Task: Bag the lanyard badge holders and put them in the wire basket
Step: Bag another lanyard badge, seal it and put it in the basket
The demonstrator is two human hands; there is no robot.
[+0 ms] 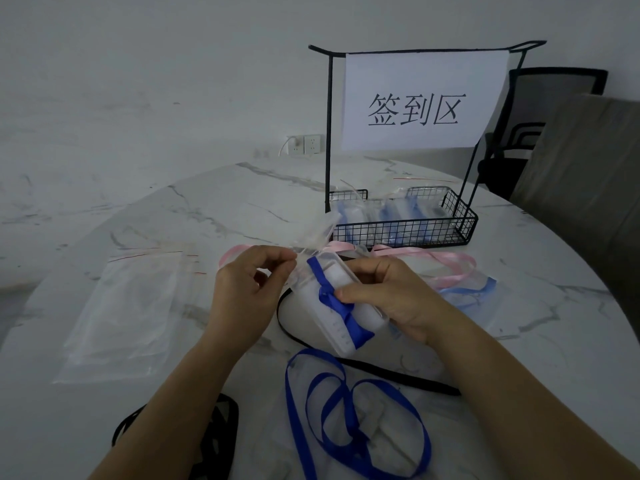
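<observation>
right hand grips badge holder; left hand pinches clear bag.

Glossy marble table, black wire basket.

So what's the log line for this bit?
step: bagging | left hand: pinches clear plastic bag mouth | right hand: holds clear badge holder wrapped in blue lanyard | black wire basket: holds bagged holders
</observation>
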